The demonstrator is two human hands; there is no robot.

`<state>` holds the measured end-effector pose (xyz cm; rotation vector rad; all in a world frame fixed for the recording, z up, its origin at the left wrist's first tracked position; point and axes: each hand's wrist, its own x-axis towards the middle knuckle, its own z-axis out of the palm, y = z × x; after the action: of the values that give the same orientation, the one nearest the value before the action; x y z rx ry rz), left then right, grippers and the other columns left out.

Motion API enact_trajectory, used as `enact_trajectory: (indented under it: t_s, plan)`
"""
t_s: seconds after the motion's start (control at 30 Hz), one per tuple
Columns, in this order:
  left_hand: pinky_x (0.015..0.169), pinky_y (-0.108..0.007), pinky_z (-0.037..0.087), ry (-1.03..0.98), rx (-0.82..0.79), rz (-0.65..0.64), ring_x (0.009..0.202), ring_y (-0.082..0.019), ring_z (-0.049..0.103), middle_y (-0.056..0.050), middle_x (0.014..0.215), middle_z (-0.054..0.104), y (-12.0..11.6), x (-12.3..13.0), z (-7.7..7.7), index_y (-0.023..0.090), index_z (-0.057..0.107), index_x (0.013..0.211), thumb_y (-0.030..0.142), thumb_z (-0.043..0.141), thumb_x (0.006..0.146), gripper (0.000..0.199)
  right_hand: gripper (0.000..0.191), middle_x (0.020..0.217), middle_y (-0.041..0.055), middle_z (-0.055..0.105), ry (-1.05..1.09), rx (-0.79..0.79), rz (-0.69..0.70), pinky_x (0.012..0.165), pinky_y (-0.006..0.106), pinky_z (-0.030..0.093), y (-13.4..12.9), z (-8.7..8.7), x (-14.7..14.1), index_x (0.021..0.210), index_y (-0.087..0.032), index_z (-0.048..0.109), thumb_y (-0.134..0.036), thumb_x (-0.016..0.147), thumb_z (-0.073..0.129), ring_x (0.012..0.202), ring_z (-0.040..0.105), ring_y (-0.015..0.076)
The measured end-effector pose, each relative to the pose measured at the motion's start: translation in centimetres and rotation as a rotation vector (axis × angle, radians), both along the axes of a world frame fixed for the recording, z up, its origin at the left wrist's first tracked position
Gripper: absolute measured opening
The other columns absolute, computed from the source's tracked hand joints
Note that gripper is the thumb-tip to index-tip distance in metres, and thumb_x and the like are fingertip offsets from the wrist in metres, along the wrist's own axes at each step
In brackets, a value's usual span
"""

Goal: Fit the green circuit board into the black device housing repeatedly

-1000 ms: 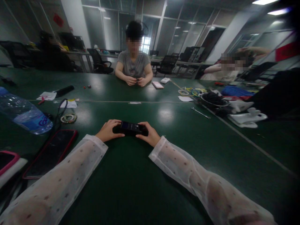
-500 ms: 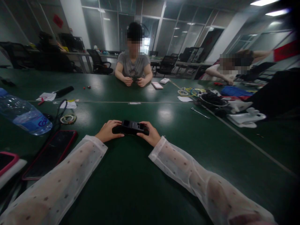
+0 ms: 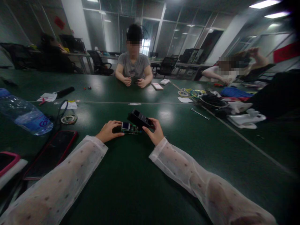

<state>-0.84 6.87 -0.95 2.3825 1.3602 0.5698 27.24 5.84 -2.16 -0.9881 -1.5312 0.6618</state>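
The hands are apart, each closed on a piece: the left hand [image 3: 109, 131] pinches the left end of a circuit board [image 3: 132, 129] with a small screen [image 3: 126, 125], and the right hand [image 3: 155, 131] grips the right end of a black cover [image 3: 138, 117]. The board lies between the hands; the cover slants across its right part in view. On the green table [image 3: 131, 175], a red-edged phone [image 3: 51, 154] and bottle [image 3: 25, 114] lie left, a wrench [image 3: 200, 113] right.
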Motion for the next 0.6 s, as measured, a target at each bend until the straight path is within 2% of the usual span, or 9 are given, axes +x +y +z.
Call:
enact_trajectory:
  t_s: [0.13,0.23,0.4,0.6]
  plan:
    - [0.095,-0.047,0.039,0.002,0.022,0.003,0.12,-0.03,0.044,-0.006,0.133,0.052,0.1,0.0,-0.2,0.025,0.058,0.12,0.06,0.059,0.081,0.052,0.051,0.108,0.009,0.057,0.014,0.018,-0.199,0.085,0.042,0.051,0.6,-0.5,0.5,0.112,-0.021,0.045,-0.036,0.072,0.073,0.097,0.06,0.0234]
    - [0.095,-0.047,0.039,0.004,0.019,0.001,0.12,-0.03,0.044,-0.006,0.133,0.052,0.1,0.0,-0.2,0.025,0.057,0.121,0.059,0.058,0.082,0.052,0.051,0.105,0.0092,0.057,-0.013,-0.027,-0.273,0.082,0.043,0.051,1.1,-1.0,0.9,0.11,-0.019,0.045,-0.035,0.07,0.073,0.091,0.06,0.0234]
    - [0.094,-0.048,0.039,0.014,0.008,0.001,0.121,-0.03,0.043,-0.006,0.134,0.051,-0.1,0.0,0.1,0.025,0.054,0.126,0.059,0.054,0.085,0.053,0.049,0.101,0.0095,0.059,-0.097,-0.092,-0.293,0.083,0.046,0.05,1.5,-1.7,1.3,0.107,-0.018,0.046,-0.032,0.068,0.072,0.09,0.06,0.0249]
    - [0.094,-0.047,0.04,0.02,0.007,-0.008,0.121,-0.03,0.043,-0.008,0.135,0.05,0.0,0.0,0.0,0.023,0.052,0.129,0.058,0.052,0.086,0.055,0.049,0.103,0.0103,0.058,-0.198,-0.096,-0.283,0.088,0.05,0.048,1.5,-1.9,1.4,0.108,-0.018,0.046,-0.03,0.067,0.071,0.095,0.058,0.0271]
